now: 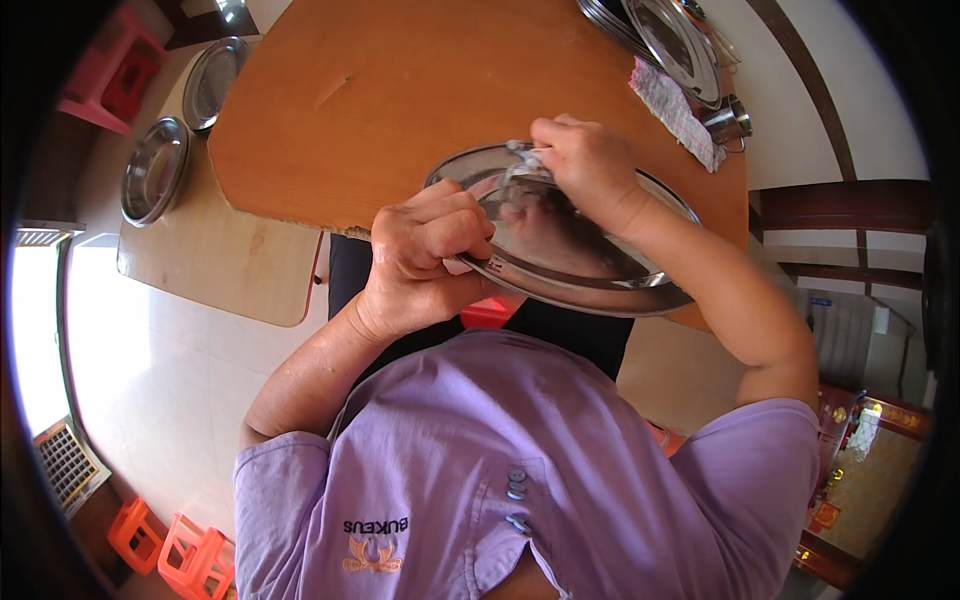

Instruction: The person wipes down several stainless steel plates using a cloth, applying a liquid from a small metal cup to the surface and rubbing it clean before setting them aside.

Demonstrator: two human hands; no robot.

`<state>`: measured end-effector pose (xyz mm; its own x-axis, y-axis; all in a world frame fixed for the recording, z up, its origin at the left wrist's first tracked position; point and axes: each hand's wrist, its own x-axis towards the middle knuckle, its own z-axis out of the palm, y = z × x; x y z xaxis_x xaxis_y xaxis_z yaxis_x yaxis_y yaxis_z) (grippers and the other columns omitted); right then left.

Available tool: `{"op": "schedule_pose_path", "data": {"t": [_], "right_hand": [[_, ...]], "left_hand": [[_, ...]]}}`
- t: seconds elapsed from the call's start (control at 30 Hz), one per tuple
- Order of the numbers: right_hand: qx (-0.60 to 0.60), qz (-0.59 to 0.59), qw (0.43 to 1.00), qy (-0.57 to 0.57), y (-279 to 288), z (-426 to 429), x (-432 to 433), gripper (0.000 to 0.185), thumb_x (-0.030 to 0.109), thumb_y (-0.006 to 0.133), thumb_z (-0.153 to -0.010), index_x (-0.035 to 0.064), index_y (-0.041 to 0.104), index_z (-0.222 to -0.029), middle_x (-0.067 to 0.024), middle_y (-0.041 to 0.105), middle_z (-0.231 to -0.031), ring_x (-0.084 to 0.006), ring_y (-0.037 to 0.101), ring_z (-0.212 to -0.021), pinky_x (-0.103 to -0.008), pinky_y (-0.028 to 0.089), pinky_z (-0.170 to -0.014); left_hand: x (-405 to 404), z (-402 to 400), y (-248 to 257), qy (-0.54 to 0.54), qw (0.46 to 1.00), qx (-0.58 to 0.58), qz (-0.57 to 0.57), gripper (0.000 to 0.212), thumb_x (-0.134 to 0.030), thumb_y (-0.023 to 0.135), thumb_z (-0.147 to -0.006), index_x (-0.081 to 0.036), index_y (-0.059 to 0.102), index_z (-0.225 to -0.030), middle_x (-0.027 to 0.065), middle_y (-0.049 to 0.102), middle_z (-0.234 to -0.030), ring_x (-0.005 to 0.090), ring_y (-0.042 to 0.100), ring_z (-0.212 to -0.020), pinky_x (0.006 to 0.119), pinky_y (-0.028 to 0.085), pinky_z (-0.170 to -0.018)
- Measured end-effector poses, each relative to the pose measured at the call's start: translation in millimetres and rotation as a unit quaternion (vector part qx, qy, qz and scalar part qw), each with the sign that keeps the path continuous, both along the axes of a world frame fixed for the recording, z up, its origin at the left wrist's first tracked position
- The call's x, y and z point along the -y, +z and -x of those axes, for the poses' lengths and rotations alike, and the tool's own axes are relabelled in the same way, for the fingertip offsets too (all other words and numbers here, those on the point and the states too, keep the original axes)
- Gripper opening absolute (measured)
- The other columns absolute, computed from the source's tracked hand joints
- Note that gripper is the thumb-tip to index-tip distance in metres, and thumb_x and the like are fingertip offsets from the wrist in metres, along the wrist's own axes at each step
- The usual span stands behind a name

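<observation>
My left hand [431,255] grips the near left rim of a shiny oval metal tray [570,259], thumb below and fingers curled over the edge. The tray is held tilted above my lap, at the near edge of a wooden table [420,97]. In my right hand [589,165] is a bunched wet-looking pale cloth [525,166], pressed at the tray's far rim. The tray's inner surface reflects the hand.
A stack of metal trays [675,45], a crumpled cloth [675,112] and a metal mug [727,121] lie at the table's right. On a lower side table [225,255] stand a metal basin [155,172] and another metal dish [215,84]. Plastic stools [195,559] stand on the floor.
</observation>
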<state>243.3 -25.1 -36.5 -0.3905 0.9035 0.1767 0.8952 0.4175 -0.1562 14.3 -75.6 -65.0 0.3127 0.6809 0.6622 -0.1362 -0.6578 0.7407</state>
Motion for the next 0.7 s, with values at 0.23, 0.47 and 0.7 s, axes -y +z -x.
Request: {"op": "schedule_pose_path", "data": {"t": [0.23, 0.47, 0.7], "right_hand": [[0.009, 0.025, 0.999, -0.021, 0.6, -22.3, -4.0, 0.010, 0.017, 0.060, -0.085, 0.0073, 0.058, -0.083, -0.0132, 0.063, -0.082, -0.0363, 0.061, -0.076, -0.0450, 0.045, -0.064], [0.109, 0.061, 0.980, -0.155, 17.5, -87.5, 12.5, 0.010, 0.015, 0.063, -0.083, 0.0063, 0.060, -0.079, -0.0152, 0.062, -0.069, -0.0374, 0.060, -0.068, -0.0470, 0.043, -0.060], [0.047, 0.096, 0.989, -0.099, 14.3, -37.4, -10.2, 0.013, 0.017, 0.059, -0.084, 0.0058, 0.058, -0.078, -0.0171, 0.060, -0.068, -0.0382, 0.059, -0.067, -0.0474, 0.042, -0.059]], "left_hand": [[4.4, 0.9, 0.1, 0.025, 0.999, 0.004, 0.019, 0.032, -0.002, 0.085, -0.050, -0.004, 0.058, -0.067, 0.0066, 0.063, -0.073, 0.0219, 0.057, -0.067, 0.032, 0.046, -0.059], [3.1, -0.1, 6.8, 0.030, 1.000, 0.002, 0.005, 0.030, 0.000, 0.083, -0.050, -0.004, 0.058, -0.067, 0.0075, 0.064, -0.071, 0.0224, 0.058, -0.066, 0.032, 0.045, -0.059], [8.7, -7.5, 14.3, 0.043, 0.999, -0.012, 0.000, 0.030, -0.001, 0.082, -0.048, -0.004, 0.058, -0.066, 0.0082, 0.063, -0.070, 0.0234, 0.058, -0.065, 0.032, 0.045, -0.058]]}}
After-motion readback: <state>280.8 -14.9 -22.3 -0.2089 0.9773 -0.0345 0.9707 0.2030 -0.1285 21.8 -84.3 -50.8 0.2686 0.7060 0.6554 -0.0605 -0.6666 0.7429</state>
